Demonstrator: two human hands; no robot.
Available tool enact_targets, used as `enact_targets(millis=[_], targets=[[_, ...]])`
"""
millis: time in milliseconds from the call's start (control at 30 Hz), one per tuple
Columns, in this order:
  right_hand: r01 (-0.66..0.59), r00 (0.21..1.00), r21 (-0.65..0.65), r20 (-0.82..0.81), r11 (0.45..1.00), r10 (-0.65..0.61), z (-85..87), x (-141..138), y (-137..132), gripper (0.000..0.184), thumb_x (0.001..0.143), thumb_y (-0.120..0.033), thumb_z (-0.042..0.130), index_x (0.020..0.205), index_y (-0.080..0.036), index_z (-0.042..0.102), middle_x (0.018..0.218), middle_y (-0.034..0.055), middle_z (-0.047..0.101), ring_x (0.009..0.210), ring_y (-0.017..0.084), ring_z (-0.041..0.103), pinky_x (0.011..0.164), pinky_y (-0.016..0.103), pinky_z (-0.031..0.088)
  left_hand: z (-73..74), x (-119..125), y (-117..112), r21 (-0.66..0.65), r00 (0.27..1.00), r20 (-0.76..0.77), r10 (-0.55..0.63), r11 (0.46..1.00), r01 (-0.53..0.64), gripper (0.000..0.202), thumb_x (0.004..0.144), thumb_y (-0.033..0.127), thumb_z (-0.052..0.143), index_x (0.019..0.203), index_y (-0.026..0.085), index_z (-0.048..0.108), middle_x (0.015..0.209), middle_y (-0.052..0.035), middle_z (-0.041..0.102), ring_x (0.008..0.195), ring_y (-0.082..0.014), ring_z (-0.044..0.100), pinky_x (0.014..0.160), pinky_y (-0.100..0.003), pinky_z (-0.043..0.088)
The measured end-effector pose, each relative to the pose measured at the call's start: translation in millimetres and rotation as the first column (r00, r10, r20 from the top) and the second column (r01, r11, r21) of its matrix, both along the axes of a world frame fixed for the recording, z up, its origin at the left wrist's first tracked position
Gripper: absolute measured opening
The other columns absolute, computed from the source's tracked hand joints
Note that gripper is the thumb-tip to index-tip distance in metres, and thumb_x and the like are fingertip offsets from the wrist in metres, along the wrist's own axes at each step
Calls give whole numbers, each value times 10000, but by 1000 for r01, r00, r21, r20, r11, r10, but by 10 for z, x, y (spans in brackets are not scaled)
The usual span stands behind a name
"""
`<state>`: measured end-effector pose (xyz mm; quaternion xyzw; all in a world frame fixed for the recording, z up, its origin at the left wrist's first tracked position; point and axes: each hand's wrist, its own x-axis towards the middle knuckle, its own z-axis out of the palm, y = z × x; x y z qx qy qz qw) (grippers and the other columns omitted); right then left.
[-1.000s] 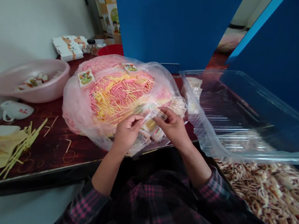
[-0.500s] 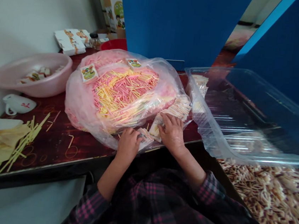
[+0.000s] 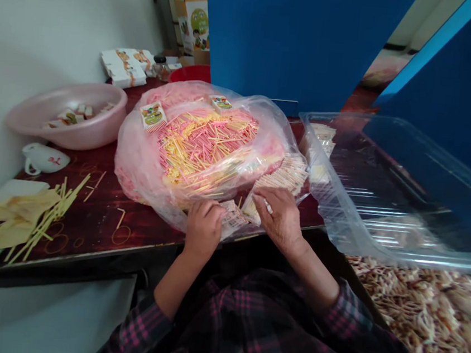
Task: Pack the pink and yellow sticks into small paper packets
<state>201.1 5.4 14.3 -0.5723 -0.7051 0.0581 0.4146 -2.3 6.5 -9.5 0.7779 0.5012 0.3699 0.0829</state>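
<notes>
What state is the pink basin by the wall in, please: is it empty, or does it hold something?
Not empty: the pink plastic basin holds a few small wrapped items at its bottom.

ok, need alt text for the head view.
A person's left hand and right hand rest on printed packet strips at the edge of a clear plastic bag of pink and yellow sticks on a dark table. A clear plastic tray sits to the right.

From here I see a thin, glossy plastic bag [image 3: 135, 169] crinkled around matt pink and yellow sticks [image 3: 204, 151], a smooth clear plastic tub [image 3: 340, 221], a shiny pink plastic basin [image 3: 66, 130], a varnished dark-red tabletop [image 3: 100, 218], and a matt checked cloth sleeve [image 3: 139, 329].
</notes>
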Motion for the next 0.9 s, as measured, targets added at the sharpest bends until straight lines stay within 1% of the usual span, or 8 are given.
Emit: enact_targets(millis=[133,233,300,467,567,667,800,900], targets=[[-273,925,-261,-335,926,178,130,-226,5,424,926,-578,595,873,-201,780,846,71,771,791,221,688,759,345,500,179,65,-56,91,995,102,-12,996,2,234,957,295,555,840,243,750,1073,-102,729,1074,-285,616,1018,-453,411],[-387,762,-311,-638,868,111,132,-321,77,375,837,-571,678,814,-208,768,736,11,720,675,163,613,660,294,474,282,73,-18,61,973,231,-27,998,13,133,902,302,644,940,244,758,1318,-110,659,1307,-332,524,1153,-509,327],[-405,653,-311,-757,860,34,149,-335,118,350,781,-556,727,795,-208,764,678,-11,677,630,138,558,634,280,459,336,47,20,-13,925,380,10,1000,-5,277,840,309,723,1110,243,728,1406,-113,602,1353,-335,495,1167,-502,334],[-482,517,-289,-856,827,2,252,-382,135,354,656,-514,834,843,-220,772,717,-11,683,643,131,541,649,284,465,423,-8,78,-379,603,771,207,909,172,461,762,256,749,1214,234,659,1028,-53,724,846,-207,666,771,-322,536],[-444,567,-279,-823,852,27,264,-452,126,346,662,-523,827,777,-208,742,680,-9,647,626,130,512,627,282,443,454,-16,55,-413,467,845,262,874,257,413,710,232,773,1114,230,689,877,-12,715,712,-165,630,660,-264,503],[-365,688,-271,-723,891,62,247,-510,131,415,761,-559,742,604,-198,611,564,-30,492,559,110,410,542,262,351,475,-60,16,-411,445,854,269,874,260,286,746,269,746,1028,225,718,796,-1,700,690,-160,618,659,-263,491],[-298,840,-174,-516,939,170,264,-593,160,575,879,-586,614,507,-212,385,510,-49,309,508,92,299,495,264,255,526,-202,9,-445,627,752,202,858,257,188,779,311,731,936,211,754,735,0,674,663,-151,569,636,-257,444],[-336,875,-92,-399,937,274,304,-687,217,612,916,-573,574,485,-210,336,479,-50,292,478,85,285,476,263,237,582,-328,29,-391,742,665,90,887,243,125,803,313,714,820,195,752,768,-14,667,721,-159,573,685,-268,447]])
